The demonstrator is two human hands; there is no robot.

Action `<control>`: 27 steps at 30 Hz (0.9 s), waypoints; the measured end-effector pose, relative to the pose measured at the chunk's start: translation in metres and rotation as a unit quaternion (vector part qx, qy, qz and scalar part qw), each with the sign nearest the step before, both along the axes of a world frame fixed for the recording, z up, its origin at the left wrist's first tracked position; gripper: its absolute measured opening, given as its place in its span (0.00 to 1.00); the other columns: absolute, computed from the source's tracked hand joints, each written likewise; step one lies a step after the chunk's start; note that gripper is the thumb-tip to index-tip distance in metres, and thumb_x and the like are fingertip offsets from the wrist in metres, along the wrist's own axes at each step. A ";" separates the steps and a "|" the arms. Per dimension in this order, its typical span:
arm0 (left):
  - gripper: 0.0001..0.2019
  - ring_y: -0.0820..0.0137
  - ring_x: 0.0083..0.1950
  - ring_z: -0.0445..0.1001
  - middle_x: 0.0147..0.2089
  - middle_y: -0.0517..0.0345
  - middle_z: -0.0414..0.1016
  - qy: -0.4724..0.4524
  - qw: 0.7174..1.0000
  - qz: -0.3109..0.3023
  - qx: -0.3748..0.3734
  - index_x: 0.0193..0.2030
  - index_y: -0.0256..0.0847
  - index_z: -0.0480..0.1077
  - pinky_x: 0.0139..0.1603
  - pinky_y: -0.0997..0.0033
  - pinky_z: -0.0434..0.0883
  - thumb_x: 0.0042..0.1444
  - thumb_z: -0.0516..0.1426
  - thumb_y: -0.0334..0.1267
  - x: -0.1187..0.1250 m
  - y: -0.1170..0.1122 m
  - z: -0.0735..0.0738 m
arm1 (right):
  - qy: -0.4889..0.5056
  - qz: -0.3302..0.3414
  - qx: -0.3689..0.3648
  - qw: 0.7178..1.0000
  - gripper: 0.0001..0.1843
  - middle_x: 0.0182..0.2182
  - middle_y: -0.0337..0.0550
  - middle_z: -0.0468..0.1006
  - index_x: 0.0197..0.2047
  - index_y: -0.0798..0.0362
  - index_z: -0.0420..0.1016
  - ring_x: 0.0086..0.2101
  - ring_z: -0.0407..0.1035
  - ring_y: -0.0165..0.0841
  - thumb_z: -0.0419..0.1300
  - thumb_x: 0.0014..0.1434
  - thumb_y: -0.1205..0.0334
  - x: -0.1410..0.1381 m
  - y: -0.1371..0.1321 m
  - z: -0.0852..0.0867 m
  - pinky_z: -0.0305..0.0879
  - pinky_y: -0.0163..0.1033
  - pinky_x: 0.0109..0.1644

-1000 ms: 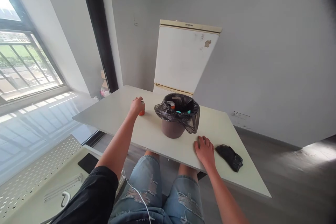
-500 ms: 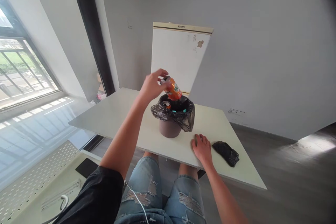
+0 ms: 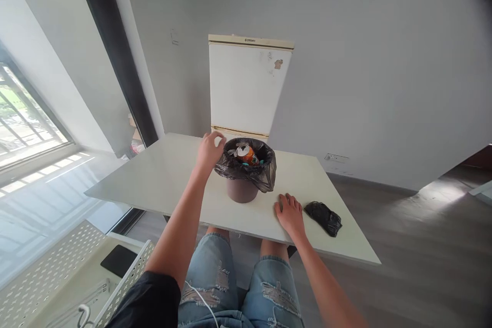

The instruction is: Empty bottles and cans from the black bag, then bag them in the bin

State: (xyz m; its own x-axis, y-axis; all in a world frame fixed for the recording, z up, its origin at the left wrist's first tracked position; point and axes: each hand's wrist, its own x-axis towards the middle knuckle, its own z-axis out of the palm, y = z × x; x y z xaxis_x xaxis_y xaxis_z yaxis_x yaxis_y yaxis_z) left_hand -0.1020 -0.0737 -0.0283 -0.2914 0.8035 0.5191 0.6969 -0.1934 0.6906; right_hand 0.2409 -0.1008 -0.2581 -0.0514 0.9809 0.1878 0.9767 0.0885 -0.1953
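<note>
Head view: a white, boxy refrigerator with a yellowed top trim (image 3: 246, 87) stands behind a pale, flat, four-cornered surface (image 3: 154, 179). On that surface sits a round, mauve-brown bin (image 3: 242, 190), upright, likely light and stiff, best gripped at the side wall below its liner. The liner, a thin, glossy black plastic bag (image 3: 265, 178), drapes over the rim; it looks soft, slippery and easy to tear, so a bunched fold would give a surer hold. A crumpled black plastic bundle (image 3: 324, 219), probably limp and nearly weightless, lies just beside the right hand (image 3: 291, 215). That hand rests palm down on the surface, fingers a little spread, grasping nothing. The left hand (image 3: 210, 151) is raised at the liner's left edge, fingers loosely bent with thumb and forefinger slightly apart and nothing visible between them; whether it touches the plastic, I cannot tell. Smallest of all, 1 orange metal can with a silver top (image 3: 249, 156) lies tilted inside the lined bin. It seems light, thin-walled and smooth, best pinched around its body.
</note>
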 end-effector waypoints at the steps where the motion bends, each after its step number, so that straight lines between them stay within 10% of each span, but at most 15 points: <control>1: 0.12 0.51 0.60 0.77 0.57 0.42 0.79 -0.038 0.998 0.032 -0.050 0.49 0.42 0.75 0.63 0.52 0.71 0.68 0.57 0.46 -0.011 -0.003 -0.010 | 0.014 0.001 0.000 1.000 0.30 0.73 0.60 0.64 0.70 0.58 0.70 0.72 0.55 0.53 0.46 0.73 0.54 0.000 -0.001 0.001 0.48 0.57 0.76; 6: 0.31 0.47 0.50 0.82 0.48 0.36 0.82 -0.263 0.910 -0.032 -0.318 0.41 0.40 0.74 0.44 0.55 0.77 0.62 0.56 0.71 -0.039 -0.013 -0.064 | 0.299 -0.011 0.006 0.954 0.27 0.68 0.62 0.69 0.59 0.57 0.76 0.71 0.56 0.55 0.53 0.65 0.51 -0.002 0.002 0.014 0.44 0.61 0.77; 12: 0.23 0.64 0.32 0.78 0.36 0.48 0.79 -0.432 0.864 -0.168 -0.195 0.36 0.37 0.76 0.35 0.65 0.78 0.48 0.73 0.55 -0.029 -0.001 -0.084 | 0.549 -0.017 -0.092 0.831 0.41 0.52 0.61 0.81 0.52 0.52 0.77 0.49 0.80 0.49 0.39 0.69 0.27 -0.021 0.030 0.072 0.79 0.52 0.48; 15: 0.17 0.68 0.32 0.76 0.36 0.53 0.78 -0.446 0.875 -0.138 -0.124 0.39 0.38 0.75 0.33 0.69 0.78 0.53 0.69 0.49 -0.030 0.006 -0.068 | 0.719 0.046 -0.252 0.646 0.33 0.39 0.57 0.83 0.44 0.54 0.77 0.38 0.80 0.44 0.52 0.69 0.30 -0.038 0.045 0.120 0.81 0.47 0.39; 17: 0.13 0.70 0.32 0.74 0.35 0.56 0.76 -0.446 0.884 -0.114 -0.076 0.40 0.39 0.74 0.29 0.74 0.75 0.56 0.65 0.46 -0.036 0.009 -0.049 | 0.780 0.031 -0.225 0.583 0.15 0.34 0.48 0.83 0.42 0.53 0.77 0.33 0.78 0.37 0.63 0.69 0.49 -0.044 0.054 0.153 0.80 0.40 0.33; 19: 0.09 0.73 0.28 0.70 0.32 0.59 0.72 -0.441 0.892 -0.098 -0.020 0.38 0.40 0.72 0.24 0.78 0.70 0.57 0.64 0.42 -0.045 0.010 -0.025 | 0.804 0.013 -0.174 0.569 0.04 0.30 0.40 0.81 0.40 0.52 0.75 0.27 0.74 0.31 0.67 0.65 0.63 -0.043 0.064 0.185 0.75 0.33 0.26; 27: 0.02 0.76 0.19 0.60 0.21 0.67 0.57 -0.441 0.887 -0.122 0.061 0.32 0.38 0.70 0.18 0.79 0.63 0.51 0.58 0.29 -0.062 0.024 0.060 | 0.813 0.058 -0.092 0.573 0.13 0.24 0.35 0.73 0.32 0.51 0.67 0.21 0.65 0.24 0.66 0.59 0.75 -0.012 0.102 0.278 0.57 0.26 0.16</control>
